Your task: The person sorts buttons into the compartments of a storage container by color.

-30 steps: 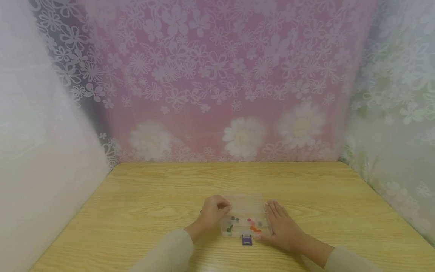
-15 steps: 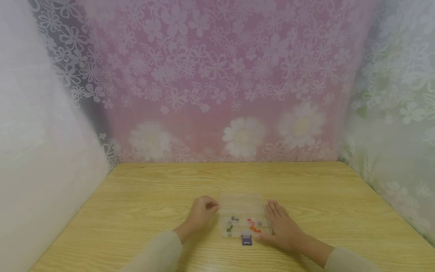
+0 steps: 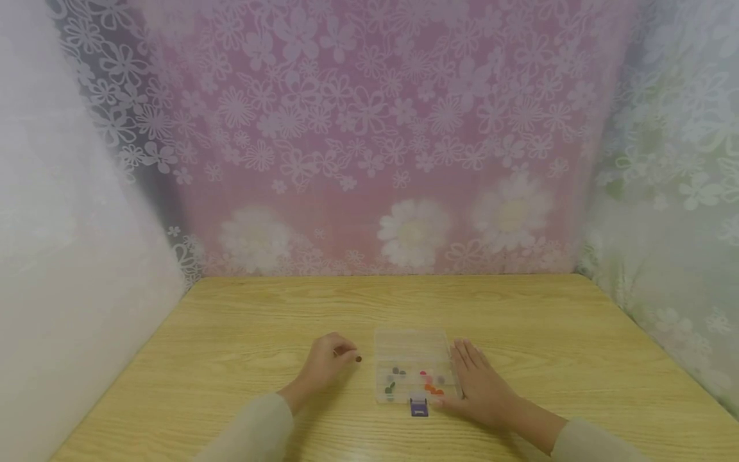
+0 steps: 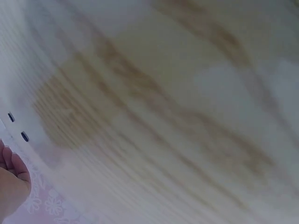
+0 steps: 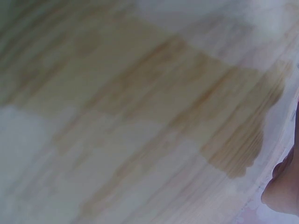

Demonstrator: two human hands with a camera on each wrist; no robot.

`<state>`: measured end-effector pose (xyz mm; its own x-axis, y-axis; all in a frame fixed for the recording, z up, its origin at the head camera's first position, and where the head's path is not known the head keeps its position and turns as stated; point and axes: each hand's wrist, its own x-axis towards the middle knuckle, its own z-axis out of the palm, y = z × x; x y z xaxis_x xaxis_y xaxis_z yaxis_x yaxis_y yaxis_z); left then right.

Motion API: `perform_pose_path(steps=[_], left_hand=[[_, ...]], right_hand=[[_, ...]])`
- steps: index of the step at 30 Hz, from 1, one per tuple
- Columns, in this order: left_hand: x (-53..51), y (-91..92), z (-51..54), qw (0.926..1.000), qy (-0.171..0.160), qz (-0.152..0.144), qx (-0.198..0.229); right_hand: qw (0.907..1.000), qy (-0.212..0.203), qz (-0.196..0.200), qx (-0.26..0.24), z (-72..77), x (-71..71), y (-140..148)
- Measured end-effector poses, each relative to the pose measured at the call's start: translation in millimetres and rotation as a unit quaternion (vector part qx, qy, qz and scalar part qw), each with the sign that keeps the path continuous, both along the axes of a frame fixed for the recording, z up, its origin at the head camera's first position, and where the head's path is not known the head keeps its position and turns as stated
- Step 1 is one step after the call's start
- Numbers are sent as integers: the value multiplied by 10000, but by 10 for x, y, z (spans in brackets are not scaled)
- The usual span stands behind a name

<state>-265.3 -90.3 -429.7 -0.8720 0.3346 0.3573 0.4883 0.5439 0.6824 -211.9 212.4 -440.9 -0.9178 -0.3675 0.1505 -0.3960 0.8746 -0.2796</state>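
Observation:
A clear plastic box [image 3: 411, 346] with dividers and a purple latch [image 3: 419, 408] sits on the table. Dark, green, pink and orange beads [image 3: 430, 389] lie in its front compartments. Left of the box, my left hand [image 3: 323, 362] has loosely bent fingers; a small dark bead [image 3: 358, 359] shows just beside its fingertips. In the left wrist view two small dark pieces [image 4: 24, 136] lie apart from the left hand [image 4: 11, 179]. My right hand [image 3: 482, 391] lies with straight fingers along the box's right side, its thumb near the front edge. Little of the right hand [image 5: 282, 186] shows in its wrist view.
The wood-grain table [image 3: 260, 308] extends around the box to a pink flower-patterned curtain [image 3: 369, 160] behind. Pale sheets hang on the left and right. Both wrist views mostly show blurred table surface.
My left hand has moved left from above the box to the table beside it, and the dark bead by its fingertips has come into view. The right hand and box stay put.

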Motion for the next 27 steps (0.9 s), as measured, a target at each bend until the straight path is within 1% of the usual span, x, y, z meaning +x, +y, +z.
perform_pose_path(steps=[5, 7, 12, 14, 17, 19, 24, 27], left_hand=[[-7, -75, -19, 9999, 73, 25, -71], [-6, -103, -19, 9999, 26, 24, -99], [-24, -176, -45, 9993, -134, -25, -342], [-34, -200, -62, 9990, -140, -58, -428], [-43, -229, -79, 9985, -110, -59, -537], [-40, -245, -79, 9985, -128, -71, -526], [-20, -272, -58, 9986, -323, -96, -404], [-26, -280, -62, 9984, -366, -88, -426]], right_hand=[[10000, -44, 22, -57, -7, 6, 2], [10000, -5, 31, -35, -6, 6, 2], [9999, 93, 25, 63, -3, 4, 2], [9999, 107, 26, 78, -1, 5, 2], [10000, 11, 6, 14, 7, 8, 0], [10000, 18, 30, 19, 17, 10, -5], [9999, 59, 61, 80, 23, 7, -12], [9999, 60, 52, 81, 19, 3, -11]])
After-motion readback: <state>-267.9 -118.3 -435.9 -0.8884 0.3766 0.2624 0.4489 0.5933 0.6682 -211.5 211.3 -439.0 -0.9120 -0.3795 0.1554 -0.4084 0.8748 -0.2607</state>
